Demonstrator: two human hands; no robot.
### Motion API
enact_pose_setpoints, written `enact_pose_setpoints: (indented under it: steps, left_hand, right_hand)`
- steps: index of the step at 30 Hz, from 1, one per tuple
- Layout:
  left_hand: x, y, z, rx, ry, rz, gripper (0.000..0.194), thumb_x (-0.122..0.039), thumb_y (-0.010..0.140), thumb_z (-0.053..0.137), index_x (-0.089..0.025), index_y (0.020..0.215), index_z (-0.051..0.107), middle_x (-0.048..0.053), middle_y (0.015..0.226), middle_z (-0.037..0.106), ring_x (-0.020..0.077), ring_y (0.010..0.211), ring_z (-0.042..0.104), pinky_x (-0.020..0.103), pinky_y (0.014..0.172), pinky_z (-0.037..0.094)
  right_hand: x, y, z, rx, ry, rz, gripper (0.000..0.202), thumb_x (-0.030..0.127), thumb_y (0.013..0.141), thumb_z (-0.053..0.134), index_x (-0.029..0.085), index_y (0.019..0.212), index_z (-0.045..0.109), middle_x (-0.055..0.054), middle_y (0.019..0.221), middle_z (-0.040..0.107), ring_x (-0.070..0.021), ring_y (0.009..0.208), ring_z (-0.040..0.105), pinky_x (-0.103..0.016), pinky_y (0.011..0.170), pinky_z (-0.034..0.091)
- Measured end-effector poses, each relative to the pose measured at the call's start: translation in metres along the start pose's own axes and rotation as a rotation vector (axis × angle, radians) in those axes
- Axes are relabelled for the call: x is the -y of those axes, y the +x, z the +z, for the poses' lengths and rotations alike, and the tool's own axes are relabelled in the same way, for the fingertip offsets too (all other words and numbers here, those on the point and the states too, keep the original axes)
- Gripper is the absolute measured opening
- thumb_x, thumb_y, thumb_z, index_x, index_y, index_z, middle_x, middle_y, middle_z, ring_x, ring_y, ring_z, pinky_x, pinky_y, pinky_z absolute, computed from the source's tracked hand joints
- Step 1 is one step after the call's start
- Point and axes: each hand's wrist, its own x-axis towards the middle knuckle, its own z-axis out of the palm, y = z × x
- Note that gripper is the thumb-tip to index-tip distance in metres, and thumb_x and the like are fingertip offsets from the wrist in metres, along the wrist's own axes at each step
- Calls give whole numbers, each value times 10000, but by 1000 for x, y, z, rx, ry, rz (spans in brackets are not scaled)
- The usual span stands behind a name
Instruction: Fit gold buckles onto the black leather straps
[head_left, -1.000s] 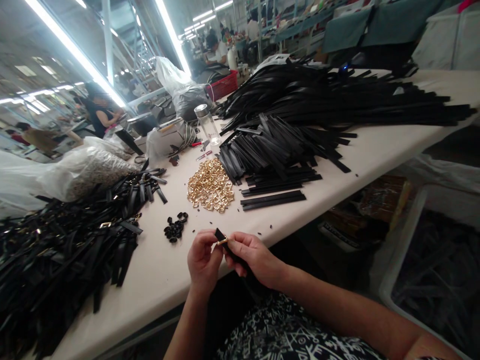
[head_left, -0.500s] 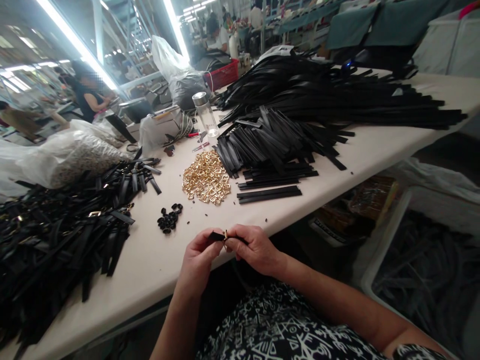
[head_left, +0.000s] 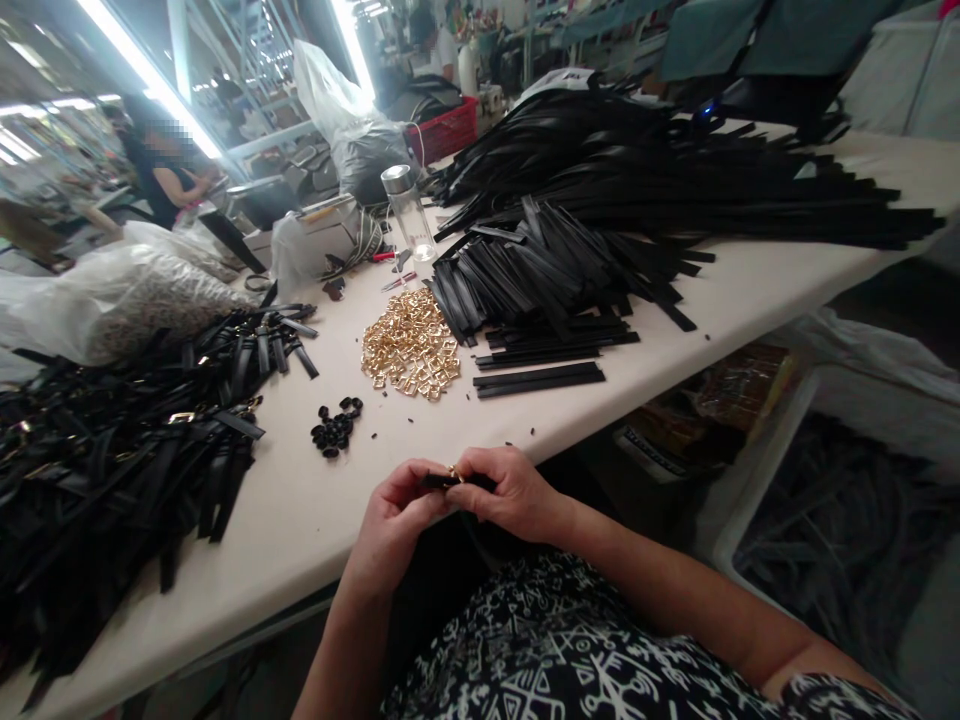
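At the table's front edge, my left hand (head_left: 401, 500) pinches one end of a short black strap (head_left: 437, 481). My right hand (head_left: 510, 490) grips the strap's other end, close beside the left. Between my fingertips a gold buckle (head_left: 453, 474) sits on the strap, partly hidden by the fingers. Beyond my hands lies a heap of gold buckles (head_left: 411, 345). Left of that heap are several small black loops (head_left: 335, 428). Cut black strips (head_left: 538, 379) lie to the right of the buckles, with a larger pile of strips (head_left: 525, 270) behind them.
Finished-looking buckled straps (head_left: 150, 430) cover the left of the table (head_left: 300, 510). Long black strips (head_left: 637, 170) fill the back right. A glass bottle (head_left: 409, 220), plastic bags (head_left: 127, 295) and a red basket (head_left: 444, 132) stand farther back. A white bin (head_left: 739, 500) is below right.
The strap and buckle between my fingers have tilted flatter, and the buckle now shows less. Both hands keep their hold. The whole view has shifted slightly.
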Motion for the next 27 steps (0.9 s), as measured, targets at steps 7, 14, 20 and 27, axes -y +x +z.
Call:
enact_pose_setpoints:
  steps: [7,14,20,27]
  left_hand:
    - [2,6,-5,-103,33,26,136,-265,723,804,-176,789,725,-18,668,658,76,592,550,170,599,456]
    - [2,11,-12,-267,-168,40,231,-279,601,878,-166,742,733,-10,668,664,66,539,553,156,521,446]
    - [13,12,-4,-290,-253,-52,250,-262,580,891,-151,740,734,-9,610,647,67,523,549,151,505,448]
    - [18,12,2,-282,-260,-74,254,-271,578,889,-156,753,744,-4,631,670,63,516,540,159,512,445]
  right_hand:
    - [0,4,-8,87,-161,-1,97,222,859,601,163,822,669,6,720,644,-117,650,565,-214,619,398]
    - [4,4,-17,123,-280,42,113,160,845,561,157,771,647,23,652,594,-103,594,517,-211,583,360]
    - [4,4,-6,85,-292,22,115,156,854,550,155,791,647,4,683,623,-121,629,554,-224,615,389]
    - [2,3,-3,80,-267,-10,131,149,865,536,168,849,665,-17,773,681,-148,719,615,-242,684,433]
